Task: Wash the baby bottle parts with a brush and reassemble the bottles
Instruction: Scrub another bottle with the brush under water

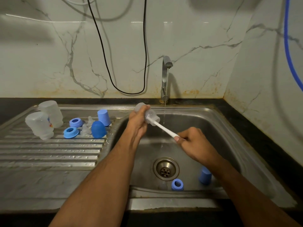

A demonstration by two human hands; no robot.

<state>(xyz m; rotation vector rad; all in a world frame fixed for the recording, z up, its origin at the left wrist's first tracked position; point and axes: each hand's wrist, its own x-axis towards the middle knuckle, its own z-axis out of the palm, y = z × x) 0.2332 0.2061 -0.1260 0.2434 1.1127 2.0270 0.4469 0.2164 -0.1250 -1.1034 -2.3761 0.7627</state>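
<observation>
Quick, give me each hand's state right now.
Left hand: fingers closed around a clear baby bottle.
Right hand: fingers closed on the white brush handle.

A steel sink unit [49, 163] sits in a dark counter [255, 128]. On its ribbed drainboard, toward ten o'clock, two clear bottles [44, 122] lie together. Just at their three o'clock are two blue rings [71, 132], two clear teats [86, 130] and two blue caps [98, 129]. In the basin [221, 128], near five o'clock, rest another blue ring [177, 184] and blue cap [205, 176] beside the drain [166, 169].
</observation>
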